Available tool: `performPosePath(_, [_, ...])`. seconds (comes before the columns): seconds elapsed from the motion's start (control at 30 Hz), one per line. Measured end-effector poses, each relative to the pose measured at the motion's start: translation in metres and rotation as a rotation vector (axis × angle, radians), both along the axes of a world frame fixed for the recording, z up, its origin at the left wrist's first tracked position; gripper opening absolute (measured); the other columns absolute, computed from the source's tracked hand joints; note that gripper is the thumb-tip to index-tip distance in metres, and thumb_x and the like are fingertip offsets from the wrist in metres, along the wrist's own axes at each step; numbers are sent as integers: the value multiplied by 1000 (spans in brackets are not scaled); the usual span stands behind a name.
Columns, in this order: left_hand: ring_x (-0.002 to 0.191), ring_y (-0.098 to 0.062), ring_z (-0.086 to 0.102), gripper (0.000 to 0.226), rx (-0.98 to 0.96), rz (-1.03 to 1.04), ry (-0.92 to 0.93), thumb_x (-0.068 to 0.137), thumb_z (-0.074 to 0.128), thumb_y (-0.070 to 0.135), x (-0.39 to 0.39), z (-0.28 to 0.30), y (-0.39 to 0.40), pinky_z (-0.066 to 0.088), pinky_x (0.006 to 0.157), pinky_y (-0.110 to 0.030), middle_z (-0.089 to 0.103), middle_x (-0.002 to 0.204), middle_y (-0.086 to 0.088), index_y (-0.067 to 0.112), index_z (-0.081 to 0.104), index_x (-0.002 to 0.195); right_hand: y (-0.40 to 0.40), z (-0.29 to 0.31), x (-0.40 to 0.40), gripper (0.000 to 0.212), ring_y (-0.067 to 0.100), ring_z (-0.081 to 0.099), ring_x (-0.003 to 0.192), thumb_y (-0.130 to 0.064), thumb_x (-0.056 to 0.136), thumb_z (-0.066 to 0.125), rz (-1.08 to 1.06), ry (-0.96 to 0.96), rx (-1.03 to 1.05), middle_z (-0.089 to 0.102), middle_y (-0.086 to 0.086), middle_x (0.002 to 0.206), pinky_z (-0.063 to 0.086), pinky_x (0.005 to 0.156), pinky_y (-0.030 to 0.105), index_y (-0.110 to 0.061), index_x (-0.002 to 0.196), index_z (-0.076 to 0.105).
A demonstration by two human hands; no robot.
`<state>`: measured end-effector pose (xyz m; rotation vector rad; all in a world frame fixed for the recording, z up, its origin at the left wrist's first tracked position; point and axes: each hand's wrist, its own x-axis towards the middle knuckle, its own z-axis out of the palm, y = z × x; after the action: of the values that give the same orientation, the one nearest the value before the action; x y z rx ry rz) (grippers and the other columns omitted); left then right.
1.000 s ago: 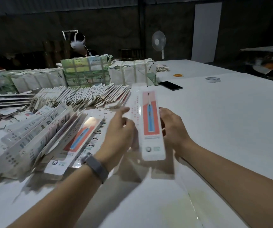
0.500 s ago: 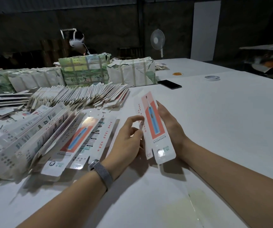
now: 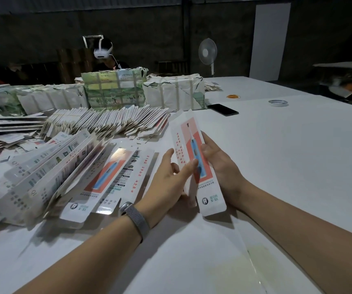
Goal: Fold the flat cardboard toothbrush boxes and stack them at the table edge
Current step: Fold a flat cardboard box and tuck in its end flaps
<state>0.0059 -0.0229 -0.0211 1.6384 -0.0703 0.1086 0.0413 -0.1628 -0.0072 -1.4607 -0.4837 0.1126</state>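
My right hand [image 3: 219, 166] cradles the toothbrush box [image 3: 194, 158] from its right side above the white table [image 3: 277, 166]; only its thumb shows on the printed face, the fingers hidden behind the card. My left hand [image 3: 168, 177] meets the box's left edge, fingers nearly straight, thumb lying across the face; its palm is turned away. The box's inner fold cannot be made out. Flat boxes [image 3: 98, 179] lie left, partly overlapped; a fanned row [image 3: 107, 122] lies beyond.

Right hand [image 3: 221, 166] fingers hidden behind box [image 3: 194, 158].
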Motion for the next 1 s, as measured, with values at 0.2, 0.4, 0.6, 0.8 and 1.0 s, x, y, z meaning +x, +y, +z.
performPosePath(0.2, [86,-22,78,48,-103,-17,4,93,68,37,3,-4,-1,59,58,-29,79,100,0,30,42,134,1,-2,-1,32,19,73,101,-36,106,38,-15,2,-33,63,-13,127,59,71,26,-53,134,39])
performPosePath(0.4, [84,-23,77,59,-18,-32,-10,84,61,58,5,-4,-1,61,68,-35,78,95,0,29,42,131,3,-2,-4,41,4,72,94,-34,107,38,8,-32,-78,63,-42,106,57,67,18,-66,128,23])
performPosePath(0.6, [87,-24,77,59,-40,-92,-44,86,53,54,5,-5,-1,62,75,-39,76,102,-1,26,42,136,4,-3,-4,46,8,74,88,-29,106,44,-18,-47,-56,67,-31,103,57,63,19,-57,137,25])
performPosePath(0.8, [85,-22,76,53,24,-169,-68,89,55,50,1,-7,-3,59,72,-32,77,96,3,28,40,135,1,-3,2,23,22,76,85,-32,104,48,-189,30,111,72,-4,105,62,65,32,-48,120,45])
performPosePath(1.0, [78,-17,77,30,-14,-116,-18,104,45,50,1,-2,3,57,59,-21,78,87,7,27,46,124,1,-3,2,27,21,75,87,-33,105,46,-199,-31,35,70,-7,112,62,68,31,-43,130,41])
